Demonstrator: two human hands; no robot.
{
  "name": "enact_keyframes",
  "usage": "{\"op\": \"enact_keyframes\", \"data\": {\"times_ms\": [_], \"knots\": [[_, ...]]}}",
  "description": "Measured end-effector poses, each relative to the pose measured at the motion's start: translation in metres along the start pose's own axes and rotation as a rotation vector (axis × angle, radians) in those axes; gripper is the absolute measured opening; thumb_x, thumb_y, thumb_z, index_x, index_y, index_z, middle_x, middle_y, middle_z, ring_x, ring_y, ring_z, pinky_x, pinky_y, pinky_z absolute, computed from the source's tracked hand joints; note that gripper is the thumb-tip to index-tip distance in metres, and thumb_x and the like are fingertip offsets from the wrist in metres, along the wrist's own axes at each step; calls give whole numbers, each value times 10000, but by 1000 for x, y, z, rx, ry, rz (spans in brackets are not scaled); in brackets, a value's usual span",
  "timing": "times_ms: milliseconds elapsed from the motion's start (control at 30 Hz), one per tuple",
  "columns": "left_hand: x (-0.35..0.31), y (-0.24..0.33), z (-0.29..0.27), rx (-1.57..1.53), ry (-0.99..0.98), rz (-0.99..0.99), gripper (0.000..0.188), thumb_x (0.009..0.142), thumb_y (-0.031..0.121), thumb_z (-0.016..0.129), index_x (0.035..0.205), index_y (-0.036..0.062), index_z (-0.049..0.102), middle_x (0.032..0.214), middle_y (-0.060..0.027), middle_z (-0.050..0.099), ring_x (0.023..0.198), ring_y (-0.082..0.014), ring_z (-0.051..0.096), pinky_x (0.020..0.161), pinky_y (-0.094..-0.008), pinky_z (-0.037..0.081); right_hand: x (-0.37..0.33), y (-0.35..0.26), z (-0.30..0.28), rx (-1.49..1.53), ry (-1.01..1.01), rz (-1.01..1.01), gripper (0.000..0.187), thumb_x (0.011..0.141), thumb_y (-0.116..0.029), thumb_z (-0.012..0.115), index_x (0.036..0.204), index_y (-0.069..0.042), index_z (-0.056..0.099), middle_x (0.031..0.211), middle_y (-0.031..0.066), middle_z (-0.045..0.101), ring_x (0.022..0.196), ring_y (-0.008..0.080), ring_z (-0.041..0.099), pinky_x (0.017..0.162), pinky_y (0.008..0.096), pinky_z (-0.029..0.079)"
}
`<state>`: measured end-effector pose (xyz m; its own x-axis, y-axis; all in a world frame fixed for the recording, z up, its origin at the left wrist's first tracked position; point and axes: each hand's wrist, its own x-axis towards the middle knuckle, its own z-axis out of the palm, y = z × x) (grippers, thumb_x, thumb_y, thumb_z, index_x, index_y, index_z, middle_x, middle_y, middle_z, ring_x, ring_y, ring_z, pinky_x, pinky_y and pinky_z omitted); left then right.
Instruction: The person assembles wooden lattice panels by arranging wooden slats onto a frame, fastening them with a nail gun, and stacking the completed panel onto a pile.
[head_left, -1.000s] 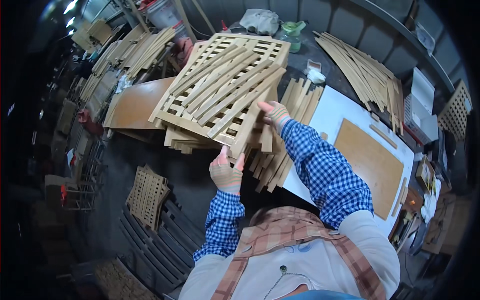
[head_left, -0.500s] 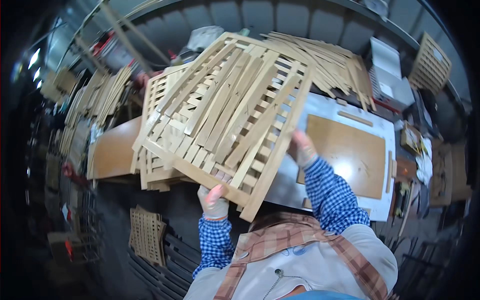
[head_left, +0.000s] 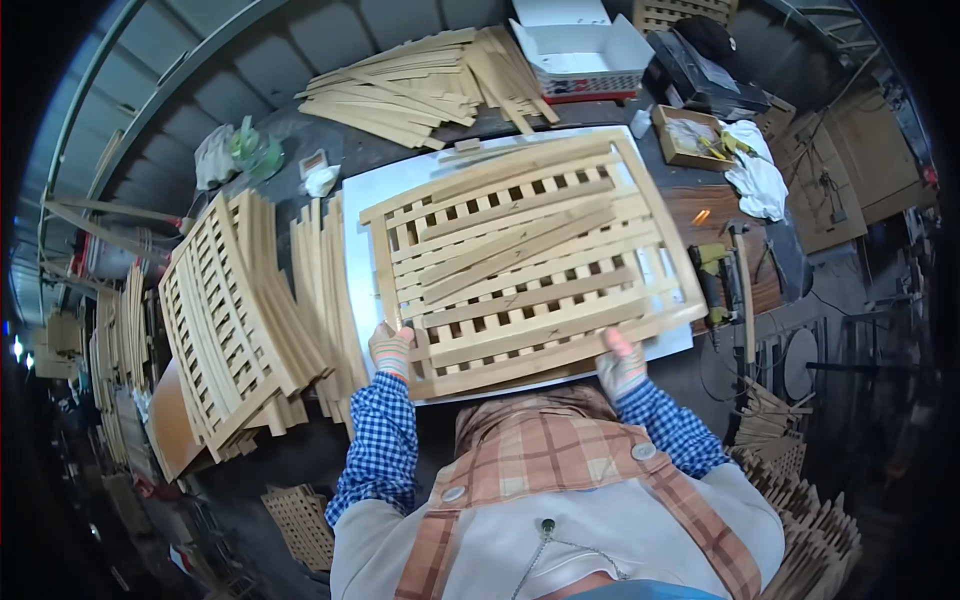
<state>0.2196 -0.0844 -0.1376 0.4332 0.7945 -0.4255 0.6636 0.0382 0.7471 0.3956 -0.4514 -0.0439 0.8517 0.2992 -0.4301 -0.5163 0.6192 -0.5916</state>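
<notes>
A wooden lattice panel (head_left: 455, 382) with a rectangular frame lies over the white board (head_left: 362, 215) in front of me. Several loose wooden slats (head_left: 520, 251) rest on top of its grid. My left hand (head_left: 391, 350) grips the near left corner, thumb on top. Near the right end of the same front rail, my right hand (head_left: 622, 362) is closed around the edge with its thumb above. The fingers under the rail are hidden. Whether the panel touches the board everywhere, I cannot tell.
A stack of lattice panels (head_left: 215, 320) leans at the left beside long slats (head_left: 322, 290). More slats (head_left: 400, 85) are piled at the back. A white box (head_left: 585, 50), an open carton (head_left: 685, 140), a white cloth (head_left: 757, 175) and a hammer (head_left: 743, 290) are at the right.
The panel with its loose slats has come off the stack at the left and moved right, over the white board. My right hand has shifted to its front rail. The view has turned right.
</notes>
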Motion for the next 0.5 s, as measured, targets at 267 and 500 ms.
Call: {"op": "enact_keyframes", "data": {"times_ms": [267, 500], "knots": [[18, 54, 13, 410, 75, 67, 537, 710, 248, 682, 1156, -10, 531, 1024, -217, 610, 975, -327, 590, 854, -376, 468, 45, -60, -56, -595, -217, 797, 403, 778, -401, 660, 974, -58, 582, 893, 130, 623, 796, 227, 608, 696, 378, 500], [-16, 83, 16, 846, 96, 34, 551, 761, 360, 635, 1209, 64, 511, 1116, -226, 543, 1043, -354, 543, 898, -396, 451, 115, -144, -46, -2174, -27, 234, 578, 714, -375, 690, 1113, 22, 557, 1084, 218, 604, 1048, 333, 567, 916, 359, 443]]}}
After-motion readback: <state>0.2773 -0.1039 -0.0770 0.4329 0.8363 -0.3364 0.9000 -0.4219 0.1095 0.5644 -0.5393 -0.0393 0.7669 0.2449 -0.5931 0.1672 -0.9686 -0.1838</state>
